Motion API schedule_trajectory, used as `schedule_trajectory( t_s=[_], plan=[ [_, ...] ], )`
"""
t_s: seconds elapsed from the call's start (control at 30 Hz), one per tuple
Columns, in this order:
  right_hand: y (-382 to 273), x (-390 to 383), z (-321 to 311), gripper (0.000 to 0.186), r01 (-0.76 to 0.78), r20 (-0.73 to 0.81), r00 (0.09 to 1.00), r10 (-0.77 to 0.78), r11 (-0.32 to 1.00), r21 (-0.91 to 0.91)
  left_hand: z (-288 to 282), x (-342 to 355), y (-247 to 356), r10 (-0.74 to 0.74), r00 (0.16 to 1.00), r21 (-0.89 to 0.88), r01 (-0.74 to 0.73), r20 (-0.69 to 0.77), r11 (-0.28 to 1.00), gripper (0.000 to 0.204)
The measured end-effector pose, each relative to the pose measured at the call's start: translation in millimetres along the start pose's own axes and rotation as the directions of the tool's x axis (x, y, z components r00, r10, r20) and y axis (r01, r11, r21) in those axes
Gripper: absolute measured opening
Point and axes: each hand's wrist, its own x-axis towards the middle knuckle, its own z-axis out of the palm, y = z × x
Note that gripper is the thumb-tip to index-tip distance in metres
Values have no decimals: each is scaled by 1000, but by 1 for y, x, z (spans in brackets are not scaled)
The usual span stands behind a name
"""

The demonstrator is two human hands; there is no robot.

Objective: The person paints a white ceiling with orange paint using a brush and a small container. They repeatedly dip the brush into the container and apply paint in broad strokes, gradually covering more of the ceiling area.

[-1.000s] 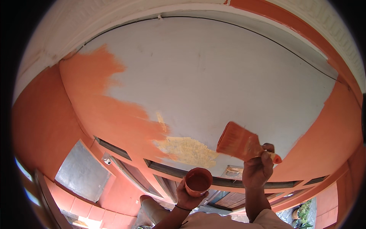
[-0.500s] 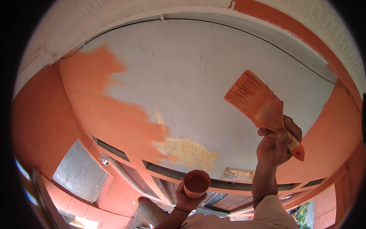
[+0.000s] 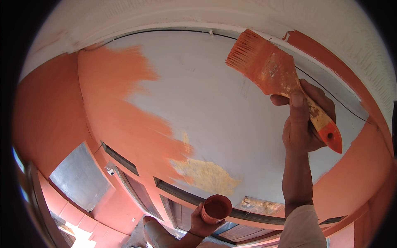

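A wide paintbrush (image 3: 269, 62), its bristles coated in orange paint, is gripped by its wooden handle in my right hand (image 3: 304, 120). The handle ends in a red tip with a hole. The bristles point up and to the left, and whether they touch the surface behind I cannot tell. Low in the middle, my left hand (image 3: 202, 223) is wrapped round a small cup (image 3: 216, 208) of reddish-orange paint, its mouth facing me. Behind both hands spreads a pale grey wall (image 3: 215, 120), with ragged orange paint (image 3: 124, 103) over its left part and a yellowish patch (image 3: 209, 175) low down.
A black cable (image 3: 165, 30) runs along the top edge under a white moulding (image 3: 173, 12). Dark vent slots (image 3: 178, 191) and doors line the bottom. A white camera (image 3: 110, 169) is mounted at lower left, near a grey panel (image 3: 82, 177).
My right hand has moved the paintbrush up and slightly left, closer to the cable. The cup in my left hand sits a little lower and further right as the view has shifted.
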Motion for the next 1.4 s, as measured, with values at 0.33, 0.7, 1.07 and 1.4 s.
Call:
schedule_trajectory(
  t_s=[0.33,0.7,1.07,1.4],
  plan=[
    [24,31,41,20,74,-94,992,-86,990,-121,0,0,6,-4,1000,21,4,-4,1000,64],
    [47,45,59,16,189,-65,978,-200,970,-152,-9,-2,14,33,998,4,-33,61,999,63],
    [52,56,65,16,200,-88,972,-220,960,-195,-22,4,20,29,996,-74,-23,84,997,67],
    [35,56,62,13,131,-104,979,-173,938,-322,-24,3,21,27,997,-112,-19,79,994,67]
  ],
)
